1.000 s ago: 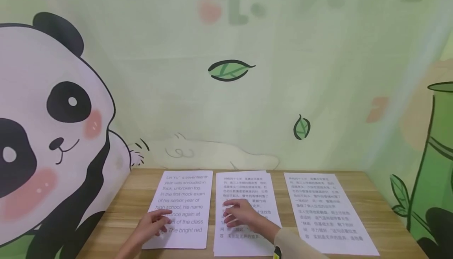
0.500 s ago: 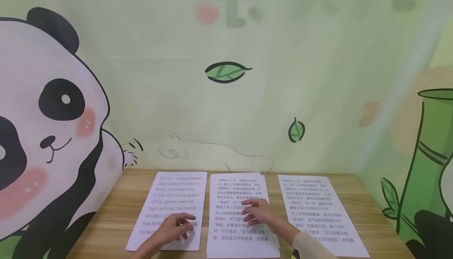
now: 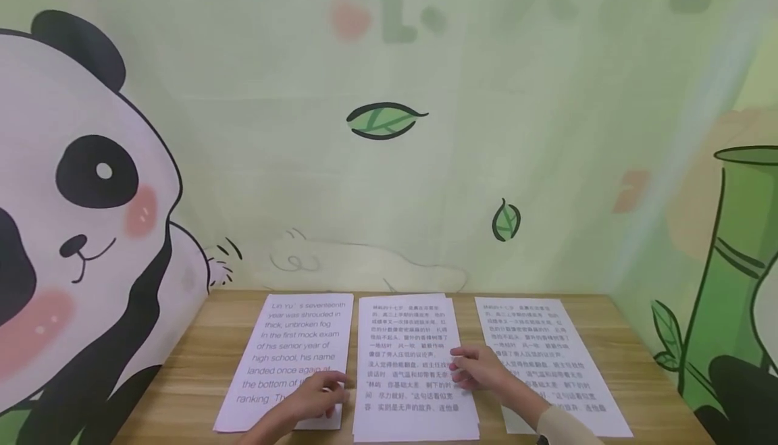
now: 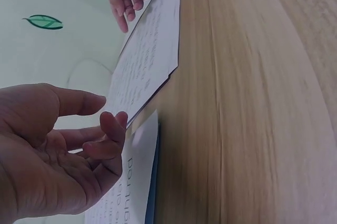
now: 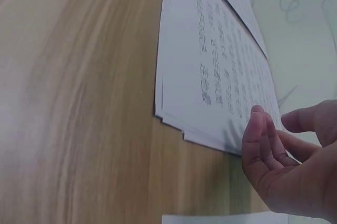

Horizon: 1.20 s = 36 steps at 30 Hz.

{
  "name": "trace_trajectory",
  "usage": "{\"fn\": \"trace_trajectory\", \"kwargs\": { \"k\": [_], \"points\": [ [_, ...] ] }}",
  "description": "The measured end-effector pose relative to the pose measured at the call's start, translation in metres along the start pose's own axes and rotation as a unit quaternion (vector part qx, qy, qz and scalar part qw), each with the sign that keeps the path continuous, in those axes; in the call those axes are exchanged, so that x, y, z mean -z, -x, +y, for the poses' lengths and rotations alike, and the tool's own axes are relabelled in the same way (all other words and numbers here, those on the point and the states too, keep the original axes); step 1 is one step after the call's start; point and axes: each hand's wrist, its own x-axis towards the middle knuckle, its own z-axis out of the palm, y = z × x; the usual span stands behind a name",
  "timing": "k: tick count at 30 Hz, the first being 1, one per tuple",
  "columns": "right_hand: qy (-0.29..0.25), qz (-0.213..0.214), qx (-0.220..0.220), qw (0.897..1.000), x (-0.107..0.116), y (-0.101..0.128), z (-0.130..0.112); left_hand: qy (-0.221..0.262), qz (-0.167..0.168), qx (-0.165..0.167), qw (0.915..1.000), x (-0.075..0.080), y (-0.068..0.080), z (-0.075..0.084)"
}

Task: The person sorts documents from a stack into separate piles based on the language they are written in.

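- Resting near the lower middle of the head view, your left hand [image 3: 316, 394] lies on the lower right corner of the English sheet [image 3: 292, 357], fingers loosely bent; its grip closes on nothing, and the left wrist view shows the fingers relaxed above the paper edge.
- Your right hand [image 3: 483, 369] sits at the right edge of the middle stack [image 3: 407, 364], in the gap beside the right sheet [image 3: 547, 357]. The fingers are gently curled with no paper between them, so the grip is loose and empty.
- The middle stack is several pages deep: the right wrist view shows stepped page edges [image 5: 184, 129] at its corner, which is likely why your fingers [image 5: 258, 139] hover right at that edge, where a page can be caught.
- All three papers lie flat, side by side and apart, on the wooden counter [image 3: 632, 357] at the bottom of the frame.
- Behind them stands a painted backdrop: a panda [image 3: 79, 229] at the left, a leaf [image 3: 384, 121] at centre, bamboo [image 3: 735, 269] at the right.
- Nothing stands between your hands and the sheets; only the narrow strips of counter between the papers leave little room for fingertips.
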Motion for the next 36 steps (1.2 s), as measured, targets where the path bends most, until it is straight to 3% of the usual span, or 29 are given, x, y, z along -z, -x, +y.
{"fn": "trace_trajectory", "kwargs": {
  "k": [6, 13, 20, 22, 26, 28, 30, 36],
  "points": [
    [0.001, 0.014, -0.038, 0.999, 0.007, 0.002, 0.005, -0.009, -0.007, 0.024, 0.9997, -0.007, -0.003, 0.003],
    [-0.002, 0.002, -0.030, 1.000, 0.007, 0.003, 0.006, -0.017, 0.000, 0.036, 0.9992, -0.008, -0.007, 0.004],
    [0.010, 0.008, -0.038, 0.999, 0.004, 0.006, 0.008, 0.013, -0.015, 0.054, 0.9983, -0.012, -0.007, 0.003],
    [0.009, 0.008, -0.034, 0.999, 0.004, 0.007, 0.007, 0.013, -0.020, 0.064, 0.9976, -0.011, -0.011, -0.004],
    [0.006, 0.011, -0.019, 1.000, 0.005, 0.010, 0.006, 0.032, -0.042, 0.064, 0.9966, -0.008, -0.024, -0.033],
    [0.009, 0.009, -0.011, 1.000, 0.007, 0.012, 0.007, 0.035, -0.051, 0.073, 0.9954, -0.007, -0.027, -0.039],
    [0.010, 0.006, -0.003, 1.000, 0.009, 0.014, 0.007, 0.045, -0.040, 0.065, 0.9960, -0.008, -0.025, -0.035],
    [0.011, 0.006, 0.003, 1.000, 0.014, 0.017, 0.007, 0.055, 0.002, 0.049, 0.9973, -0.013, -0.010, 0.001]
  ]
}}
